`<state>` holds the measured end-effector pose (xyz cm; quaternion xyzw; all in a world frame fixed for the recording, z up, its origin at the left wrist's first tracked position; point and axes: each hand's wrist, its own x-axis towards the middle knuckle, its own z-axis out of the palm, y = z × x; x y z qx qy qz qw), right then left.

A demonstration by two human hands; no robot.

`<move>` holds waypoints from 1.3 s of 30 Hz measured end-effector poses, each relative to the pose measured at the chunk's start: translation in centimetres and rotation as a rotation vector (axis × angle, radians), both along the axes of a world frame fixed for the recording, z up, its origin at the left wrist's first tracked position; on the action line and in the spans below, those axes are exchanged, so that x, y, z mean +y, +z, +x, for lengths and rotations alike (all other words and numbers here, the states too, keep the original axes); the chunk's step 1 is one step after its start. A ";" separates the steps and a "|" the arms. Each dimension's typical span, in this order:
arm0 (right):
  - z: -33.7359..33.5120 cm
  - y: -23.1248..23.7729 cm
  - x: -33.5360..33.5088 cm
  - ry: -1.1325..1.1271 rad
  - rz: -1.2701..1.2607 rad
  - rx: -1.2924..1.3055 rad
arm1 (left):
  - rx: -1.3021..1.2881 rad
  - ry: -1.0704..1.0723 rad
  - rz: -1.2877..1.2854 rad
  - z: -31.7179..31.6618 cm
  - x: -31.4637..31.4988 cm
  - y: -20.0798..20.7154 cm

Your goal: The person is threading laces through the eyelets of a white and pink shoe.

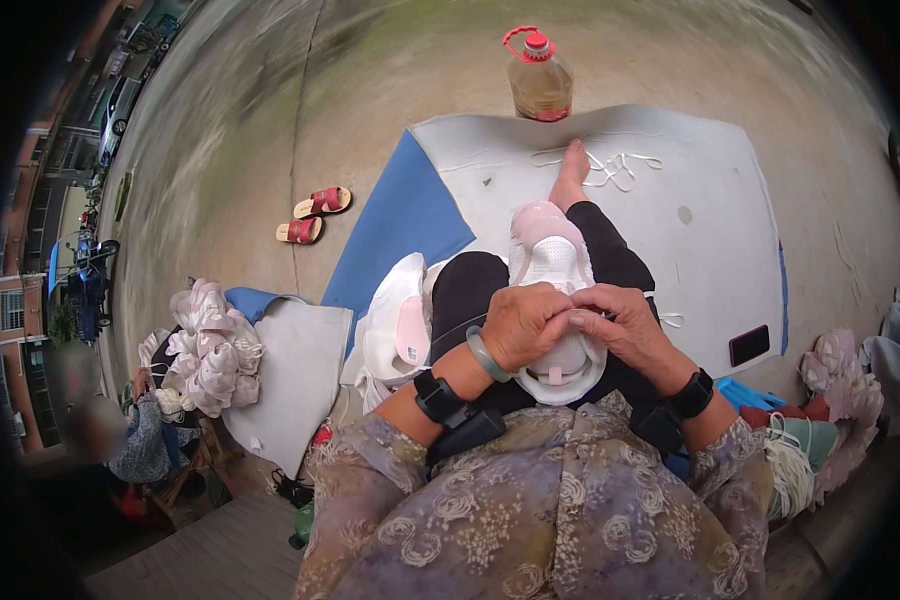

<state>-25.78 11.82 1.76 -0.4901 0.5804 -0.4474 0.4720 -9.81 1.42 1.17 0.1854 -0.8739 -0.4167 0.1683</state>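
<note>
A pink and white shoe (552,245) lies across my lap, its rounded pink toe pointing away from me. Over its middle my left hand (523,325) and my right hand (622,322) meet, fingertips pinched together. Whatever is between the fingers is hidden. The shoe's heel end, with a small pink tab, shows below the hands. A bit of white lace (672,320) sticks out beyond my right hand. Beside my left thigh lies another white and pink shoe piece (408,325).
A white and blue sheet (710,200) covers the ground, with loose white laces (620,170) and a phone (749,345) on it. Beyond stands an oil jug (541,85). Red slippers (322,202), a shoe pile (210,350) and a person (145,440) are left; lace bundles (790,470) right.
</note>
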 end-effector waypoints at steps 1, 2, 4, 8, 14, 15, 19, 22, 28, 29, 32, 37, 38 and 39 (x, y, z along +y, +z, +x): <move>0.1 -0.9 -0.1 -0.041 -0.035 -0.045 | -0.028 0.017 -0.093 -0.2 0.0 0.0; -0.1 -1.1 0.0 -0.050 -0.035 -0.046 | -0.028 0.008 -0.093 -0.3 -0.2 0.0; -0.4 -1.4 -0.1 -0.025 -0.026 0.006 | -0.004 0.055 -0.296 -0.4 -0.7 0.4; -0.9 -2.2 -0.6 -0.137 0.023 0.138 | 0.004 0.158 -0.213 -0.7 -1.4 -1.4; -0.1 -3.4 -0.5 -0.252 -0.079 0.267 | -0.003 0.146 -0.127 -0.6 -1.5 -2.5; -0.1 -3.3 -0.4 -0.239 -0.080 0.310 | 0.023 0.146 -0.148 -0.7 -1.5 -2.5; 0.3 -3.9 -0.4 -0.289 -0.114 0.378 | 0.079 0.144 -0.233 -1.1 -1.3 -3.0; 0.5 -3.6 -0.4 -0.281 -0.113 0.418 | 0.070 0.145 -0.264 -1.1 -1.2 -3.2; 0.7 -4.1 -0.5 -0.358 -0.086 0.360 | 0.016 0.162 -0.091 -1.2 -1.5 -3.5; 0.6 -4.0 -0.5 -0.359 -0.085 0.360 | 0.015 0.161 -0.090 -1.2 -1.6 -3.5; 0.5 -4.0 -0.6 -0.356 -0.044 0.332 | -0.030 0.147 -0.006 -1.1 -2.0 -3.4; 0.4 -4.2 -0.8 -0.336 -0.049 0.362 | -0.052 0.162 -0.029 -1.2 -1.8 -3.8; 0.4 -4.1 -0.9 -0.336 -0.049 0.361 | -0.052 0.161 -0.029 -1.4 -1.8 -4.0; 0.3 -4.0 -1.0 -0.327 -0.047 0.394 | -0.043 0.180 -0.053 -1.5 -1.7 -4.1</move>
